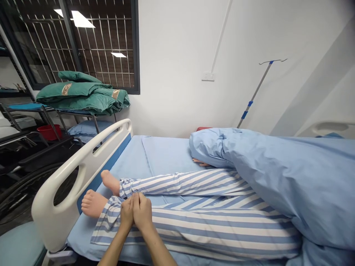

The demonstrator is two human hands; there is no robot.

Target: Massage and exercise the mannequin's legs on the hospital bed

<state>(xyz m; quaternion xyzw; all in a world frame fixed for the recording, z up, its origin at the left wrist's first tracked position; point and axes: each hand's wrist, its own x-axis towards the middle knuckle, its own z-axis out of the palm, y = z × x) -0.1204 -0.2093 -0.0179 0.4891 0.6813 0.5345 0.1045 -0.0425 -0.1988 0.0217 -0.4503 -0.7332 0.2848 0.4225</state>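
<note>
A figure in blue-and-white striped trousers (199, 218) lies on a hospital bed, bare feet (93, 203) toward the white footboard (80, 166). A light blue blanket (277, 173) covers the upper body. My left hand (127, 213) and my right hand (142, 212) rest side by side on the near lower leg, close to the ankle. Their fingers curl down over the striped cloth and touch each other. Whether they pinch the cloth I cannot make out. A hand of the figure (200, 162) peeks out under the blanket.
Folded green blankets (83, 94) lie on a metal rack by the barred window. A red basin (49, 132) sits below it. A wheelchair wheel (19, 192) stands left of the footboard. An IV pole (257, 88) leans behind the bed. The blue sheet (155, 155) shows beyond the legs.
</note>
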